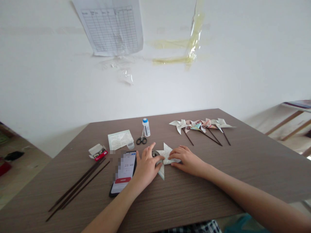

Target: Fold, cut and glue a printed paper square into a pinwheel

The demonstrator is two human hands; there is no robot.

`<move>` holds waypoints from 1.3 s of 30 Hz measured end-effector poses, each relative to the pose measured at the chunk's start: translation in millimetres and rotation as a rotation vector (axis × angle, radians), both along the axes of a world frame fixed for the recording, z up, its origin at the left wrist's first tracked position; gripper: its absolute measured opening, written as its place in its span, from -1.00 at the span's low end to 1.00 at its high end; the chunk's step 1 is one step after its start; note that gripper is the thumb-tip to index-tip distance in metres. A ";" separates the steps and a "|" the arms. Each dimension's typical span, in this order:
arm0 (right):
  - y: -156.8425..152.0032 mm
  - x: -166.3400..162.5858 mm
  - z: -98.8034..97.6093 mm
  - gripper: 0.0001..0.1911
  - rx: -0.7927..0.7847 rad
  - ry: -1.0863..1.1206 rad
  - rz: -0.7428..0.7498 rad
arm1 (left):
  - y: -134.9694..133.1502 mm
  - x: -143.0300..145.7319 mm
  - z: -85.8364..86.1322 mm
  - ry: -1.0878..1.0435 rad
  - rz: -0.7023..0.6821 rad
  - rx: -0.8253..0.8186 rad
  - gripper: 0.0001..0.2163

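Both my hands rest on a folded paper pinwheel [166, 153] lying flat near the middle of the brown table [218, 181]. My left hand [147, 166] presses its left side, thumb and fingers pinched on the paper. My right hand [187, 158] holds down its right side with curled fingers. The hands cover the pinwheel's centre; pointed flaps stick out above and below them.
Several finished pinwheels on dark sticks [202, 126] lie at the back right. Scissors [141, 139], a glue bottle [146, 127] and a paper stack [120, 139] lie behind. A phone [123, 173], a small box [97, 152] and dark sticks [77, 186] lie left.
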State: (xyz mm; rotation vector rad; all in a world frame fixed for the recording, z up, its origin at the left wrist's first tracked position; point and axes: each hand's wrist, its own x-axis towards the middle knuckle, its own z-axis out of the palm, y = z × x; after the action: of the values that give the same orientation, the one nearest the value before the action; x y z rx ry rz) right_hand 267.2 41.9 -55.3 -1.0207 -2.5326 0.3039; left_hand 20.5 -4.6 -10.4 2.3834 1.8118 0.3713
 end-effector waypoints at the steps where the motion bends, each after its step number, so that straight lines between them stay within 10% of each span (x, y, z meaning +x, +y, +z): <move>1: -0.1 -0.1 0.1 -0.74 -0.007 0.000 0.000 | -0.2 -0.2 0.2 0.000 0.001 0.004 -0.71; 39: 1.6 9.1 7.6 -0.66 -0.034 -0.099 -0.102 | 9.7 -8.5 -13.3 0.012 0.097 0.109 -0.59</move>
State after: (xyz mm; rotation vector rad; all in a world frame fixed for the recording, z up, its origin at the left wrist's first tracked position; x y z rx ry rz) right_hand 276.3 43.5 -47.6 -1.2016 -2.5597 0.2745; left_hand 12.0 5.1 -23.7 2.3772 1.9661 0.4797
